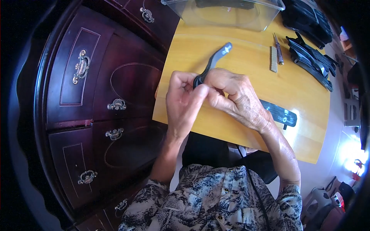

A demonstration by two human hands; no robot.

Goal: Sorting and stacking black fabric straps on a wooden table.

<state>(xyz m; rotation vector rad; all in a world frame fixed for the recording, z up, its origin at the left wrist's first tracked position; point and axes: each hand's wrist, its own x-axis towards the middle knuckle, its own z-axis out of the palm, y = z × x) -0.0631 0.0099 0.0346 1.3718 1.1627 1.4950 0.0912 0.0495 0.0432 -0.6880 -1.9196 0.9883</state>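
Observation:
My left hand [184, 101] and my right hand [235, 98] meet over the yellow wooden table [246, 73]. Both grip the near end of a dark grey curved strap-like piece [216, 57], whose far end sticks up and away from my fingers. My left thumb and fingers pinch its lower end, and my right hand wraps it from the right. The part inside my fingers is hidden.
A clear plastic box [227, 15] stands at the table's far edge. A flat black strip [279, 113] lies right of my right wrist. A small ruler [273, 59] and a pen-like tool [278, 49] lie farther right, beside black straps [310, 57]. A dark wooden dresser [96, 100] stands left.

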